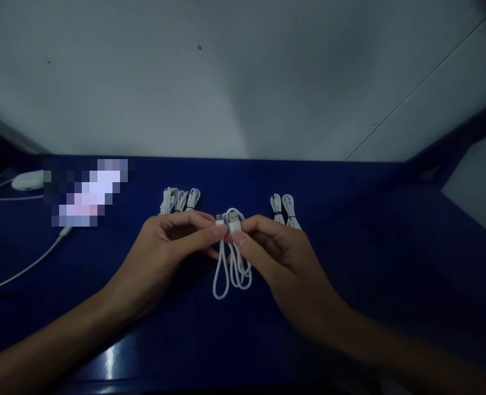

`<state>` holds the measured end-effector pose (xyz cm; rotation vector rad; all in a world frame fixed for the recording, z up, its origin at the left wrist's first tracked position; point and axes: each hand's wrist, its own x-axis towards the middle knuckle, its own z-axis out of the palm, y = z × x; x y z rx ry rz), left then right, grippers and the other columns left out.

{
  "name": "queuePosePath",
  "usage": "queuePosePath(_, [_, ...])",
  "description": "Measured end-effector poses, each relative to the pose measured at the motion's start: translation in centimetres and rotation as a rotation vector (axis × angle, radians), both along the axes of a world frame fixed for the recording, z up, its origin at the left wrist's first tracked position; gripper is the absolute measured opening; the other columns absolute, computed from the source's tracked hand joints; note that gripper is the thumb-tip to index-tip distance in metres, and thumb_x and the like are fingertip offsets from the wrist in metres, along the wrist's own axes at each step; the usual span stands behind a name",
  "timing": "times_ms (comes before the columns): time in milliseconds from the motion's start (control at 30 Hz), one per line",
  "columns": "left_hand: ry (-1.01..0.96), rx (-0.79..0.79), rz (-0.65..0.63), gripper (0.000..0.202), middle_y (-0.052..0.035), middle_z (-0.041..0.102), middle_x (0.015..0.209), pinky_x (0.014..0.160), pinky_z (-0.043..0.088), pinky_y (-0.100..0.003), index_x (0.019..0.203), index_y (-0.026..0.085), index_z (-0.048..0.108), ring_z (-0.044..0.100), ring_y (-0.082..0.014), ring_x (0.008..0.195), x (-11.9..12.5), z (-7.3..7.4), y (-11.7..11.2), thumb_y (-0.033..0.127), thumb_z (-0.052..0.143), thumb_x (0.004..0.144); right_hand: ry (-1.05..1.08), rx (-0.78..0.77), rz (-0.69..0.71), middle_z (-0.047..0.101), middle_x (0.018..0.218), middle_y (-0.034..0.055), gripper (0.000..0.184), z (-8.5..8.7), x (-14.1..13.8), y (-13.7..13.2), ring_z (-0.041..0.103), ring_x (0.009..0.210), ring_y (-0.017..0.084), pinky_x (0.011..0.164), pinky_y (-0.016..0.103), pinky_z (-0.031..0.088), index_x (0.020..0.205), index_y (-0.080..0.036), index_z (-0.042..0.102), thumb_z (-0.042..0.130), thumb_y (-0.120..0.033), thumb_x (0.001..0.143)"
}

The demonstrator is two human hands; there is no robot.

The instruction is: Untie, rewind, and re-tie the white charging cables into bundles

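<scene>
A looped white USB cable (240,277) is held between both hands above the blue table. My left hand (173,238) pinches its smaller connector between thumb and finger. My right hand (273,249) grips the larger USB plug, its metal end pointing up and away. The two connectors sit side by side, and the cable's loops hang below the fingers. Just beyond my left hand lie several tied white cables (180,198), partly hidden by it. Past my right hand are two more bundled cables (283,208) with dark ties.
At the left, a blurred-out bright object (92,195) lies with a white cord (29,274) running from it. A white rounded item (28,180) is beside it. The blue table (226,345) meets a pale wall (164,99) at the back.
</scene>
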<state>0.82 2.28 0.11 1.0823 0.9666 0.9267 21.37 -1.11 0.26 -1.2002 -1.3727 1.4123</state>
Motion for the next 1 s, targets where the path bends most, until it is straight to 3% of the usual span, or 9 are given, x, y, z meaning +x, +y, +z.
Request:
queuePosePath(400, [0.018,0.003,-0.002,0.014,-0.0041,0.077,0.109,0.083,0.065,-0.019,0.081,0.022,0.089,0.076,-0.0149,0.096,-0.02,0.07,-0.18,0.02,0.087,0.095,-0.049,0.111,-0.061,0.055,0.065,-0.0066,0.026,-0.03,-0.3,0.16,0.044,0.055,0.008,0.048,0.022,0.036,0.085,-0.021,0.071,0.072,-0.034,0.108])
queuePosePath(667, [0.01,-0.02,0.014,0.014,-0.0064,0.077,0.11,0.082,0.066,-0.023,0.079,0.023,0.09,0.076,-0.0185,0.099,0.06,0.33,-0.35,0.021,0.089,0.093,-0.05,0.138,-0.068,0.057,0.066,-0.0045,0.026,0.07,-0.18,0.2,0.05,0.057,0.011,0.05,0.024,0.041,0.082,-0.023,0.07,0.073,-0.034,0.106])
queuePosePath(800, [0.012,-0.038,0.024,0.013,-0.0087,0.079,0.111,0.082,0.068,-0.026,0.078,0.022,0.09,0.076,-0.021,0.099,0.16,0.51,-0.33,0.024,0.091,0.091,-0.054,0.158,-0.07,0.054,0.064,-0.0057,0.027,-0.02,-0.17,0.28,0.044,0.055,0.01,0.049,0.024,0.039,0.08,-0.023,0.068,0.073,-0.031,0.105])
queuePosePath(1000, [-0.014,-0.055,0.021,0.012,-0.008,0.079,0.112,0.083,0.068,-0.025,0.08,0.022,0.091,0.076,-0.0198,0.099,0.29,0.58,-0.35,0.024,0.091,0.091,-0.019,0.155,-0.07,0.057,0.068,-0.0054,0.024,-0.44,-0.13,0.1,0.049,0.06,0.01,0.053,0.024,0.041,0.083,-0.024,0.07,0.074,-0.03,0.106])
